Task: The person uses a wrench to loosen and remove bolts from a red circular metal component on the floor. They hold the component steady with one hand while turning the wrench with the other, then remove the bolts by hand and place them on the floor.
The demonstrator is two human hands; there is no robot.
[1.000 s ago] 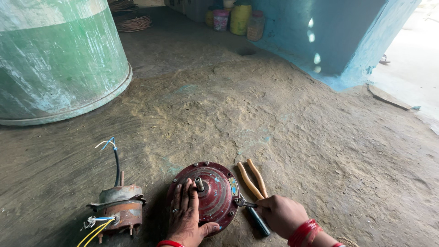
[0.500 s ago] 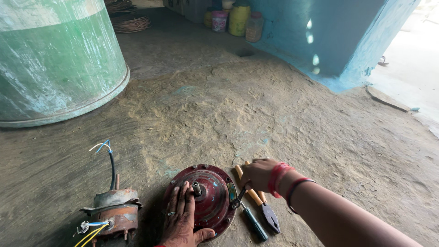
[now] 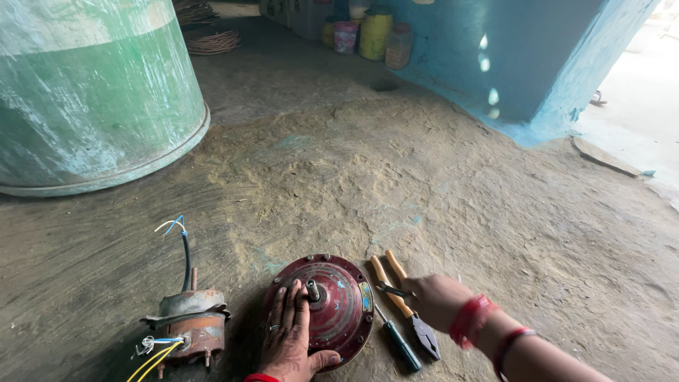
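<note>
Fingers of the left hand [image 3: 291, 338] are spread flat on the red domed motor cover [image 3: 322, 310], pressing it to the earthen floor [image 3: 424, 198], thumb hooked under its near rim. Right hand [image 3: 437, 300] is closed loosely over a small metal tool [image 3: 393, 289] and the orange-handled pliers [image 3: 403, 304]; the exact grip cannot be told. A dark-handled screwdriver [image 3: 397, 341] lies just beside the cover. For a sound result, the cover is best kept pinned while the tool is lifted. Left of it stands a wired motor core [image 3: 187, 327], with a green drum [image 3: 92, 92] well behind.
</note>
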